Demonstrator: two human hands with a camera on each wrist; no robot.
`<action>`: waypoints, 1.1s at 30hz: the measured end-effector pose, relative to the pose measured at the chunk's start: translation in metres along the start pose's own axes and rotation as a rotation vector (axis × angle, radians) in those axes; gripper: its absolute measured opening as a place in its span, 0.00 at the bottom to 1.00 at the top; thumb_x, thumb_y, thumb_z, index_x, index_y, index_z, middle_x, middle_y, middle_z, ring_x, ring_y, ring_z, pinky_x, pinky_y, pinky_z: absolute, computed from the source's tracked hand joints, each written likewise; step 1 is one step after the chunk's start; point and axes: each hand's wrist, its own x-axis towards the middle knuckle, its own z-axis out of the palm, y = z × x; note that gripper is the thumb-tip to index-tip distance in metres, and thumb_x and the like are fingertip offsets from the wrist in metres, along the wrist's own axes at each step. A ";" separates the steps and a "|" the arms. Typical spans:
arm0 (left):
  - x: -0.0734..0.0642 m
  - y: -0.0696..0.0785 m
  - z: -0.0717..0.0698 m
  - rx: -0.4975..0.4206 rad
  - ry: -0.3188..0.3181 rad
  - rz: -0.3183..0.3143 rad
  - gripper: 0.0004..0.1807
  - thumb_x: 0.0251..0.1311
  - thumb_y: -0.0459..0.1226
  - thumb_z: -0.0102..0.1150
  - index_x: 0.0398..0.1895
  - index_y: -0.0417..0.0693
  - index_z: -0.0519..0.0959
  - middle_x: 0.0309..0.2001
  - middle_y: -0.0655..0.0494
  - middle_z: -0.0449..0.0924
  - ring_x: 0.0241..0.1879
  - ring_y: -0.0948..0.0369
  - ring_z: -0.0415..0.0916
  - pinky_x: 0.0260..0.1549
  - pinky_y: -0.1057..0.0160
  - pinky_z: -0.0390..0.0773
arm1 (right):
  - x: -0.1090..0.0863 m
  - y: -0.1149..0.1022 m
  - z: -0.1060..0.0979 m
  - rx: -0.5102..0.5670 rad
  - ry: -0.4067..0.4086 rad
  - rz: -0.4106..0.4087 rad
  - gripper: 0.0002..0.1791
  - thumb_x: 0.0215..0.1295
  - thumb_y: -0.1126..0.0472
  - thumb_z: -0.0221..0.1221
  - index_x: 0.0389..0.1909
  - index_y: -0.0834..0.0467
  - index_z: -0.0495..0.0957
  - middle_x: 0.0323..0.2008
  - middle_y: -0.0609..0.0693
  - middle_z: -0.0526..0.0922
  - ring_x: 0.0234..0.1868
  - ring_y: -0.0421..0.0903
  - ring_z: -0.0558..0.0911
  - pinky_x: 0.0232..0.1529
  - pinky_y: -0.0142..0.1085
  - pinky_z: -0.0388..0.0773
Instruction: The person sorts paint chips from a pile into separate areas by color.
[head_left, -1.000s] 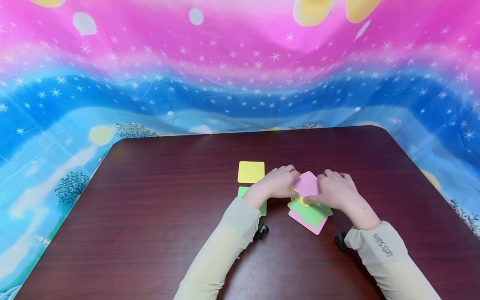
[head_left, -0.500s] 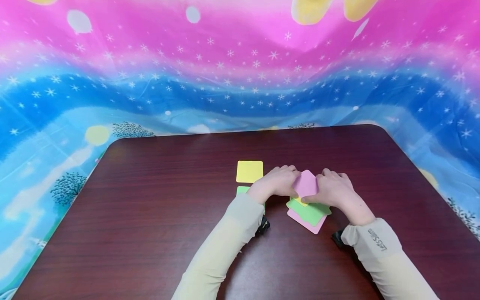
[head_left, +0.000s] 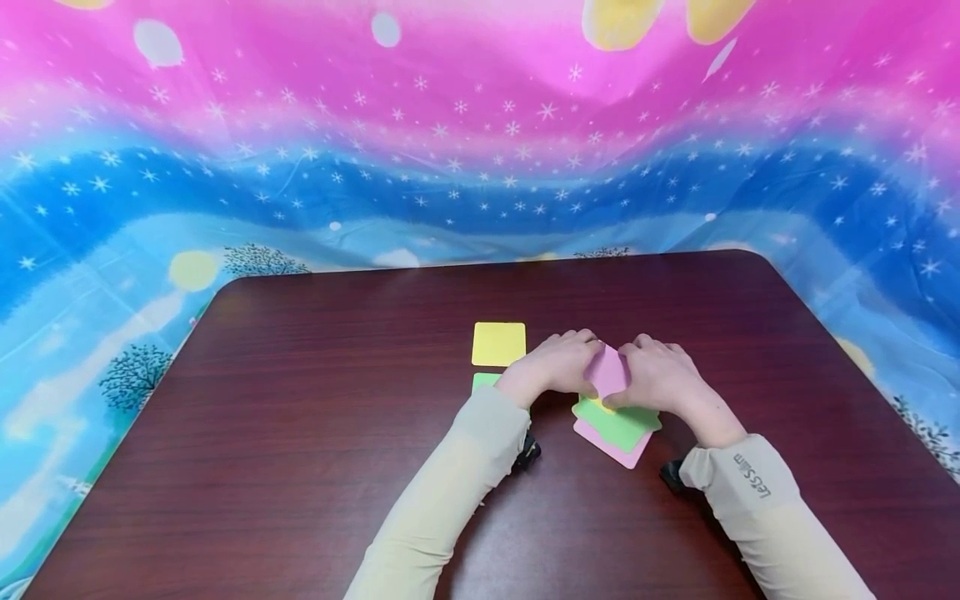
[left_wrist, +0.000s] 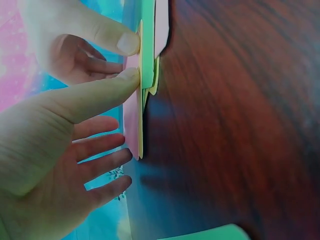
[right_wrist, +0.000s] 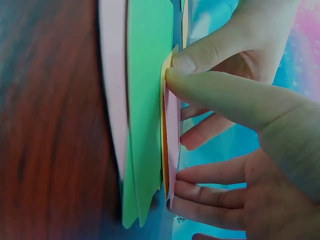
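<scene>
In the head view, a pink square card [head_left: 609, 371] lies uppermost over a yellow card [head_left: 604, 403], its near corner pointing down. My left hand [head_left: 557, 362] grips this pair along the left side, thumb at the near edge. Gripping the right side is my right hand [head_left: 663, 377], its thumb close to the other thumb. Beneath are green cards [right_wrist: 147, 100], fanned unevenly, and a lower pink card [head_left: 637, 452] sticks out toward me. Both wrist views show thumbs on the near edges and fingers spread on the far side. The hands cover the cards' outer corners.
Left of the hands, a yellow card [head_left: 498, 343] lies flat on the dark wooden table [head_left: 300, 433]. Nearer me is a green card [head_left: 484, 381], partly behind my left wrist. A patterned cloth [head_left: 450, 167] hangs beyond the table's far edge.
My right hand has shifted slightly left, so less of the top pink card shows between the hands. My left hand keeps nearly the same place. The separate yellow card stays put.
</scene>
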 end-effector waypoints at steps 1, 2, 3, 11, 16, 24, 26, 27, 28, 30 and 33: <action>0.000 0.000 0.000 -0.001 0.000 0.000 0.37 0.49 0.52 0.62 0.63 0.52 0.64 0.60 0.58 0.63 0.57 0.60 0.61 0.56 0.61 0.65 | 0.000 0.000 0.000 0.001 0.007 -0.002 0.39 0.33 0.40 0.67 0.44 0.63 0.76 0.34 0.55 0.74 0.35 0.50 0.73 0.42 0.52 0.66; 0.000 0.000 0.001 -0.004 0.001 0.001 0.38 0.49 0.52 0.61 0.64 0.52 0.63 0.62 0.58 0.62 0.59 0.60 0.60 0.57 0.60 0.64 | 0.000 0.000 0.000 0.004 0.015 -0.009 0.39 0.33 0.40 0.68 0.45 0.63 0.75 0.35 0.56 0.74 0.35 0.51 0.73 0.42 0.52 0.66; 0.000 0.000 0.001 -0.003 0.001 0.002 0.38 0.49 0.52 0.61 0.65 0.53 0.62 0.63 0.59 0.61 0.60 0.60 0.59 0.58 0.60 0.63 | -0.001 -0.001 0.000 0.005 0.024 -0.016 0.39 0.33 0.41 0.68 0.45 0.63 0.75 0.36 0.56 0.74 0.35 0.51 0.73 0.43 0.53 0.66; -0.001 -0.001 0.001 0.034 0.019 0.016 0.39 0.48 0.55 0.60 0.65 0.55 0.62 0.64 0.60 0.61 0.64 0.61 0.53 0.62 0.60 0.56 | -0.005 -0.002 -0.001 -0.015 0.066 -0.056 0.39 0.34 0.44 0.69 0.46 0.66 0.74 0.41 0.60 0.73 0.40 0.56 0.74 0.46 0.55 0.65; 0.000 -0.002 0.002 0.052 0.036 0.018 0.39 0.48 0.56 0.60 0.64 0.55 0.64 0.62 0.61 0.63 0.62 0.62 0.55 0.61 0.61 0.56 | -0.005 -0.004 -0.001 -0.006 0.068 -0.061 0.41 0.32 0.42 0.70 0.47 0.65 0.74 0.42 0.59 0.73 0.41 0.56 0.74 0.47 0.55 0.65; -0.001 -0.002 0.004 0.046 0.034 0.011 0.39 0.50 0.59 0.57 0.64 0.55 0.63 0.62 0.61 0.62 0.63 0.61 0.55 0.62 0.61 0.55 | -0.005 -0.003 -0.004 0.005 0.059 -0.100 0.42 0.33 0.45 0.70 0.49 0.68 0.72 0.41 0.61 0.72 0.39 0.56 0.73 0.42 0.53 0.68; -0.002 -0.002 0.003 0.049 0.040 0.014 0.38 0.50 0.59 0.56 0.64 0.54 0.64 0.62 0.60 0.63 0.62 0.61 0.55 0.62 0.61 0.55 | -0.005 -0.002 -0.005 0.016 0.055 -0.109 0.42 0.33 0.47 0.69 0.49 0.69 0.72 0.41 0.60 0.72 0.39 0.56 0.73 0.41 0.53 0.68; -0.003 -0.002 0.002 0.053 0.045 0.016 0.38 0.50 0.59 0.57 0.64 0.54 0.64 0.62 0.60 0.63 0.62 0.61 0.55 0.62 0.60 0.55 | -0.006 -0.002 -0.005 0.020 0.055 -0.113 0.41 0.34 0.47 0.69 0.49 0.68 0.72 0.41 0.60 0.72 0.39 0.56 0.73 0.40 0.52 0.69; -0.003 -0.002 0.002 0.055 0.048 0.017 0.38 0.49 0.59 0.57 0.63 0.54 0.64 0.61 0.60 0.63 0.62 0.61 0.55 0.62 0.60 0.55 | -0.006 -0.002 -0.005 0.023 0.057 -0.115 0.41 0.34 0.47 0.69 0.49 0.69 0.72 0.41 0.60 0.72 0.39 0.56 0.73 0.40 0.52 0.69; -0.004 -0.002 0.001 0.057 0.054 0.021 0.39 0.48 0.58 0.59 0.63 0.54 0.64 0.61 0.61 0.64 0.62 0.62 0.56 0.62 0.60 0.55 | -0.006 -0.002 -0.006 0.019 0.068 -0.117 0.41 0.33 0.47 0.69 0.49 0.68 0.72 0.41 0.60 0.72 0.39 0.56 0.73 0.41 0.52 0.69; -0.004 -0.002 0.000 0.061 0.061 0.024 0.41 0.46 0.57 0.61 0.64 0.53 0.63 0.61 0.61 0.64 0.61 0.62 0.56 0.61 0.60 0.56 | -0.006 -0.003 -0.007 -0.002 0.085 -0.119 0.41 0.32 0.46 0.69 0.49 0.67 0.73 0.41 0.59 0.72 0.41 0.56 0.72 0.44 0.52 0.67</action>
